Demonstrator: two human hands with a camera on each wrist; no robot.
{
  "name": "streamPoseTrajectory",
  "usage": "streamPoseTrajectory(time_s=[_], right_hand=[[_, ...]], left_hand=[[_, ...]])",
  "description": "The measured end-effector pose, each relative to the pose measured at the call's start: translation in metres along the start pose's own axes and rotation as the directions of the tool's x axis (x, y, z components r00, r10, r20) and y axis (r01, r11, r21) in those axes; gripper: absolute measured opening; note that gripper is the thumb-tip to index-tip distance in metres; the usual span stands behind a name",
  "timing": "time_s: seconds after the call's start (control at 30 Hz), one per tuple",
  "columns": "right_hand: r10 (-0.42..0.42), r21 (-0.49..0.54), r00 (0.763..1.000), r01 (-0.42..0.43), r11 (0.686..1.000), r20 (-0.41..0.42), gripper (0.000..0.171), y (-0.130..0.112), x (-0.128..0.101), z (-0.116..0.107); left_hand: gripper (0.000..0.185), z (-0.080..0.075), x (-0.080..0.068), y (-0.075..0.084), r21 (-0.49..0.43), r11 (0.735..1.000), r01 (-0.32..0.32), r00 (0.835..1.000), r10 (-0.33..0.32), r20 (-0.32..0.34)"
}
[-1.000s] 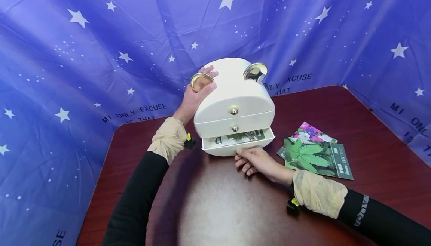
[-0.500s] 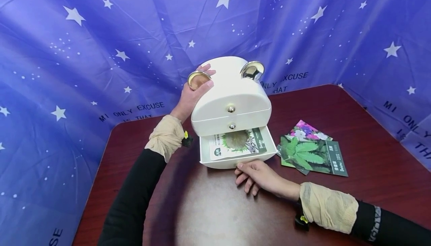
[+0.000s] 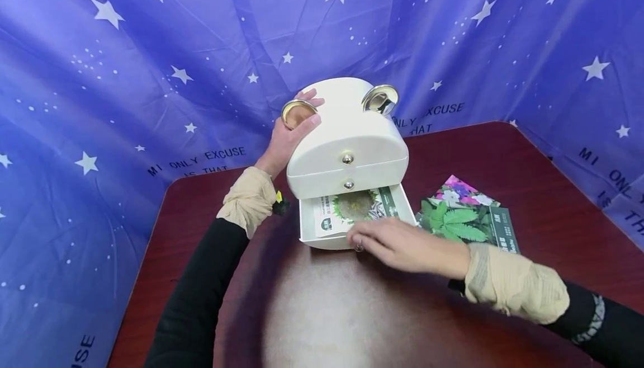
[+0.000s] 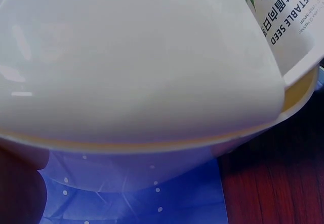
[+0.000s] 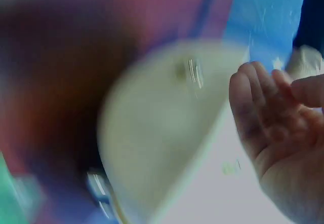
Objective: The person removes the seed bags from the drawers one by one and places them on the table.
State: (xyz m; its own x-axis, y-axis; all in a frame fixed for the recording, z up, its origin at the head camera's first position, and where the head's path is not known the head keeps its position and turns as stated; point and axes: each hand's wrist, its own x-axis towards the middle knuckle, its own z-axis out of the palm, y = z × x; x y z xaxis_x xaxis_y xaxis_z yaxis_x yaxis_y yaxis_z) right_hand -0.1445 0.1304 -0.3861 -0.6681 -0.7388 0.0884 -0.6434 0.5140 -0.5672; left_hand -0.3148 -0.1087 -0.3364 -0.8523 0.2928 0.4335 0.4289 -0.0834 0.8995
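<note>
A white small drawer cabinet [image 3: 347, 124] with a rounded top and gold ear-like discs stands on the table. Its lowest drawer [image 3: 322, 243] is pulled out, with a sunflower seed packet [image 3: 327, 220] lying flat inside. Around the left gold ear [image 3: 288, 112], my left hand [image 3: 288, 141] rests on the cabinet's top, thumb in front and fingers behind. My right hand [image 3: 402, 245] hovers over the drawer's front edge, partly covering it. The right wrist view, blurred, shows its fingers [image 5: 248, 97] loosely bent with nothing in them. In the left wrist view, the packet [image 4: 288, 11] reads "vegetable seed".
Right of the cabinet, several seed packets [image 3: 460, 225] overlap on the dark red table [image 3: 312, 312], one with a green leaf, another with pink flowers. A blue star-patterned curtain [image 3: 226, 38] hangs behind and along both sides. The right forearm partly covers the packets.
The lowest drawer has slid farther out toward me, exposing more of the sunflower packet. My right hand has let go of its knob and risen over the drawer front. The left hand stays put.
</note>
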Motion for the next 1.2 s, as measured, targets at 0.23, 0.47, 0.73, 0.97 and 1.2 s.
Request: streamPoseTrajectory(time_s=[0.23, 0.47, 0.73, 0.97, 1.2], right_hand=[[-0.133, -0.205, 0.975, 0.169, 0.964, 0.179, 0.035, 0.033, 0.033, -0.036], [-0.023, -0.339, 0.936, 0.150, 0.929, 0.351, 0.067, 0.048, 0.045, -0.036], [-0.078, -0.461, 0.947, 0.223, 0.859, 0.312, 0.069, 0.051, 0.044, -0.033], [-0.157, -0.328, 0.961, 0.227, 0.917, 0.226, 0.064, 0.055, 0.040, -0.037], [-0.229, -0.630, 0.967, 0.250, 0.736, 0.116, 0.056, 0.058, 0.037, -0.021]], left_hand=[[0.042, 0.000, -0.001, 0.003, 0.004, 1.000, 0.017, 1.000, -0.017, 0.000], [0.043, 0.000, -0.002, 0.002, -0.005, 1.000, 0.014, 1.000, -0.014, 0.004], [0.046, 0.001, 0.000, 0.002, -0.006, 1.000, 0.009, 1.000, -0.009, 0.004], [0.042, 0.003, 0.000, 0.003, -0.018, 1.000, 0.011, 1.000, -0.011, -0.001], [0.041, 0.000, -0.001, 0.003, -0.010, 1.000, 0.012, 1.000, -0.012, -0.008]])
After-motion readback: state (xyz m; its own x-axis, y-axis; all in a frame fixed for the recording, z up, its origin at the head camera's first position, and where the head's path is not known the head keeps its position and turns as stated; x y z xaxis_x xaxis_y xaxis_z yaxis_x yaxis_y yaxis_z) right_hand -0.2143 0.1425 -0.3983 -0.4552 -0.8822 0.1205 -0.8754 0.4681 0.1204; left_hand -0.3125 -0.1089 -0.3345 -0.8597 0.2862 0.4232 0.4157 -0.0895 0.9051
